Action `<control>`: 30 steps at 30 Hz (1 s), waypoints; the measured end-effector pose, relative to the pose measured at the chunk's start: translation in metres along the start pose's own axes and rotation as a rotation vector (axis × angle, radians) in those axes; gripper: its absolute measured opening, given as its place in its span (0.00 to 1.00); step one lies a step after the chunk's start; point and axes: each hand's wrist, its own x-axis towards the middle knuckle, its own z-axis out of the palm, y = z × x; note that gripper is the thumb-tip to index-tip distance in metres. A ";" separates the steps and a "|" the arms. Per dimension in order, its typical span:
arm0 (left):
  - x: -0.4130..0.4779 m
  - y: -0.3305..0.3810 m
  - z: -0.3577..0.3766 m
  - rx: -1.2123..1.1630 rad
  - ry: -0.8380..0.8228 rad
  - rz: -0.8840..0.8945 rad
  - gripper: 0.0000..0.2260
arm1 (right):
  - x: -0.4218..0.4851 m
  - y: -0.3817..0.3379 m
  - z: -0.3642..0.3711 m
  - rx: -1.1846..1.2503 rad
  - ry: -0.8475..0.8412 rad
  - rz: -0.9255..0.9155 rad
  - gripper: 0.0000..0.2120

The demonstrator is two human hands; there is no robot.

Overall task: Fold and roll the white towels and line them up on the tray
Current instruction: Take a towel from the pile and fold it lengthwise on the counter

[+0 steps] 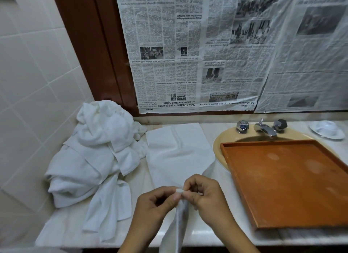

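A white towel [178,224] is pinched at its top corner by the curled fingers of both the left hand [154,202] and the right hand [205,194]. It hangs down between the wrists. A second towel [177,151] is laid flat on the counter [66,230] just beyond the hands. A towel pile [90,158] lies to the left, and the tray [282,177] is set to the right.

Counter [62,230] carries towel heap [90,158], flat towel [177,151], tray [282,177], soap dish [326,129].
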 end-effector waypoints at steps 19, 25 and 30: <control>0.007 0.020 -0.023 0.964 -0.377 0.274 0.19 | -0.012 0.041 -0.022 -0.228 -0.174 -0.342 0.05; 0.019 0.024 -0.028 1.117 -0.445 0.548 0.12 | -0.011 0.036 -0.021 -0.096 -0.229 -0.347 0.05; 0.027 0.029 -0.030 1.121 -0.394 0.581 0.04 | -0.006 0.032 -0.019 -0.148 -0.196 -0.386 0.07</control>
